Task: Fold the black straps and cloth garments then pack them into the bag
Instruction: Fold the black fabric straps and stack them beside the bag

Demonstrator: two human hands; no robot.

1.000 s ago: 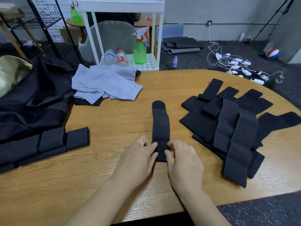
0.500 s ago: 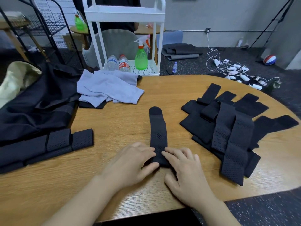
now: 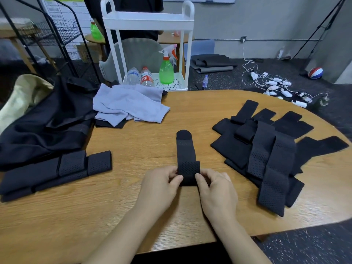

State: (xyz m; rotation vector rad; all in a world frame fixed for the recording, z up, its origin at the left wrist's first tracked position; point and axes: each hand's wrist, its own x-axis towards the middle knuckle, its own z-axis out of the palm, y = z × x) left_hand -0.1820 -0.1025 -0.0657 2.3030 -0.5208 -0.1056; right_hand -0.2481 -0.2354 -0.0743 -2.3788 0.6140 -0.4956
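Table (image 3: 190, 111): a rounded wooden top that carries all the work; its near middle serves as the folding spot.
Black garment (image 3: 43, 126): a large dark cloth heaped at the far left edge, unfolded, apparently waiting its turn.
Beige bag (image 3: 21, 96): partly visible behind the black garment at the left; probably the bag to be packed, though I cannot tell whether it is open.
Unfolded straps (image 3: 266, 149): a loose overlapping pile of black straps on the right, within easy reach of the right hand, so likely the supply yet to be done.
Grey cloth (image 3: 129, 105): crumpled at the far side of the table, lying partly on a dark piece.
Folded straps (image 3: 57, 170): compact bundles lined up at the left, near the garment and bag, seemingly staged for packing.
Strap in hand (image 3: 185, 151): lies lengthwise away from the person in the middle, its near end doubled up into a short fold.
Left hand (image 3: 162, 185): thumb and fingers pinch the left edge of that fold, holding the layers square.
Right hand (image 3: 215, 187): pinches the right edge likewise, so the fold can be carried forward evenly.
Stage: early, by my judgement; most straps and both cloths remain unfolded.
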